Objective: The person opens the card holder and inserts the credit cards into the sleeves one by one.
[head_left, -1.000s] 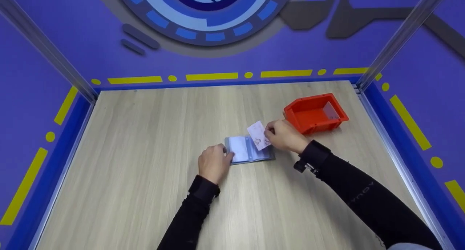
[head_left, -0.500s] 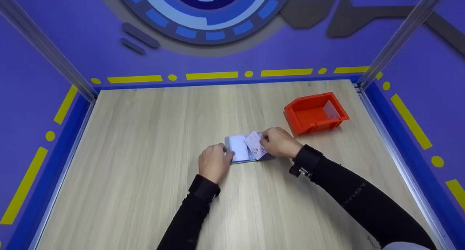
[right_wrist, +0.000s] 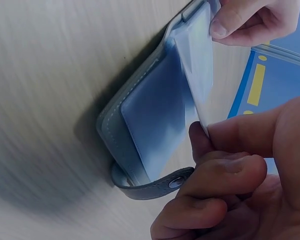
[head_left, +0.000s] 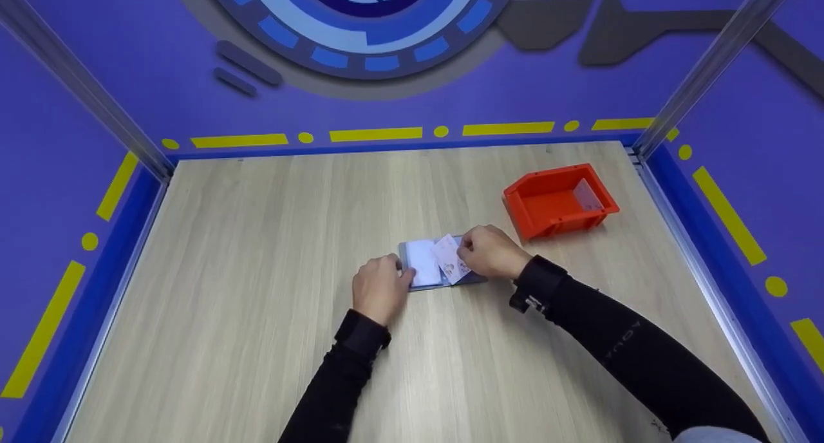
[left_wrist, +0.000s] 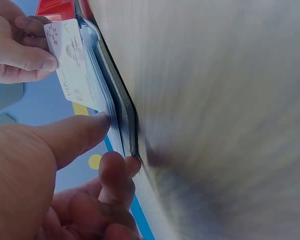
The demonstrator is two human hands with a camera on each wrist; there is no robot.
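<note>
A small card holder (head_left: 423, 263) lies spread on the table, its clear plastic sleeves facing up. Its grey cover has a strap with a metal snap (right_wrist: 176, 182), seen in the right wrist view. My left hand (head_left: 378, 290) grips the left edge, thumb on the sleeves and fingers at the cover. Between right thumb and forefinger, my right hand (head_left: 494, 252) pinches a white printed card (left_wrist: 71, 62) with lettering and a small floral picture. The card is tilted over the holder's right half; whether its lower edge is inside a sleeve I cannot tell.
An orange-red open bin (head_left: 547, 205) stands behind and right of my right hand, with a pale card (head_left: 586, 195) leaning inside it. Purple panels (head_left: 360, 118) enclose the wooden table (head_left: 257, 237) at the back and both sides.
My right hand has brought the card down and slightly left onto the holder's right half, barely moving in the last half second. The left hand has stayed at the holder's left edge.
</note>
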